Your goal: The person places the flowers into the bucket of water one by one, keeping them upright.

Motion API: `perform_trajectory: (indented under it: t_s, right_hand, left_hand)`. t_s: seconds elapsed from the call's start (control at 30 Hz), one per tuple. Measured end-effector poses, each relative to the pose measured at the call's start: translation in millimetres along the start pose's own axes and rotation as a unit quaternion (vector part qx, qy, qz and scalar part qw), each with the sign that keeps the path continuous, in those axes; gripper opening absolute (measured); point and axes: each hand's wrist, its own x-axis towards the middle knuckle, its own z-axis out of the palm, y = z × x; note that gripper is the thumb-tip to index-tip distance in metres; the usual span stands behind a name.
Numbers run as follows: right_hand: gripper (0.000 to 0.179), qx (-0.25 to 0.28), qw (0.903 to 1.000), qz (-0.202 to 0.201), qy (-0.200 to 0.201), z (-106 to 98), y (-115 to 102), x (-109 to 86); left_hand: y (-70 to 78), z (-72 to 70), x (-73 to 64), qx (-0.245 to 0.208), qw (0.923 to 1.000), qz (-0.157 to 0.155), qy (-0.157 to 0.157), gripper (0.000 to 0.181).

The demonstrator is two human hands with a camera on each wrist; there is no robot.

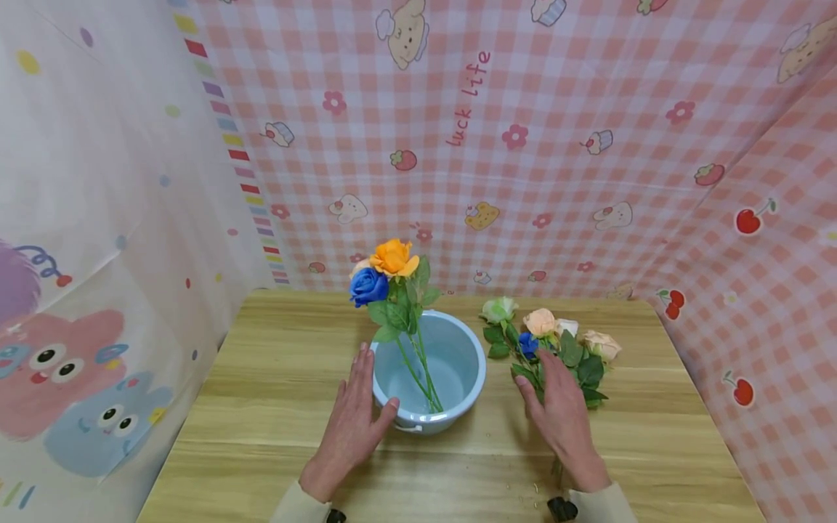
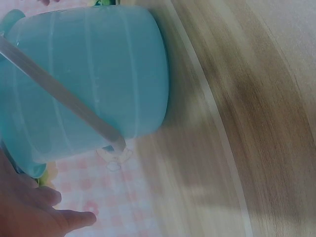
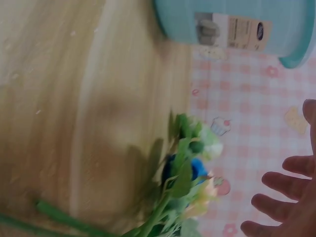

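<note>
A light blue plastic bucket (image 1: 480, 356) stands on the wooden table. Leaning inside it are long-stemmed flowers: an orange rose (image 1: 394, 258), a blue rose (image 1: 369, 287) and a pale bloom partly hidden behind them. My left hand (image 1: 353, 428) is at the bucket's left rim, fingers straight and thumb spread toward the front rim. On the right lies a bunch of flowers with a pale green bloom (image 1: 499, 310), peach roses (image 1: 541, 322) and a small blue bloom (image 1: 527, 344). Above this bunch is my right hand (image 1: 562, 421), its fingers extended and holding nothing.
The bucket's grey handle (image 2: 64, 96) hangs down its side in the left wrist view. A paper label (image 3: 232, 30) is on the bucket in the right wrist view. Small bits (image 1: 535, 488) lie near the table's front. A pink checked cloth (image 1: 458, 181) hangs behind.
</note>
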Motion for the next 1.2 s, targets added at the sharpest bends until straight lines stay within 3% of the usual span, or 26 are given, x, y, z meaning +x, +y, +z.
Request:
perform_trajectory:
  t_s: [0.23,0.57,0.97,1.2]
  right_hand:
    - [0.058,0.022,0.9993,0.029,0.006,0,13,-5.9]
    - [0.050,0.012,0.9990,0.040,0.015,1,26,-8.5]
    - [0.033,0.029,0.9939,0.103,-0.028,1,38,-7.1]
    - [0.036,0.066,0.9794,0.168,-0.090,-1,49,-1.6]
  left_hand:
    - [-0.6,0.3,-0.2,0.001,1.0000,0.001,0.001,0.088]
    - [-0.3,0.0,-0.5,0.000,1.0000,0.001,0.000,0.088]
    - [-1.0,0.0,-0.3,-0.005,1.0000,0.002,0.001,0.088]
    - [-1.0,0.0,-0.5,-0.006,1.0000,0.003,0.002,0.088]
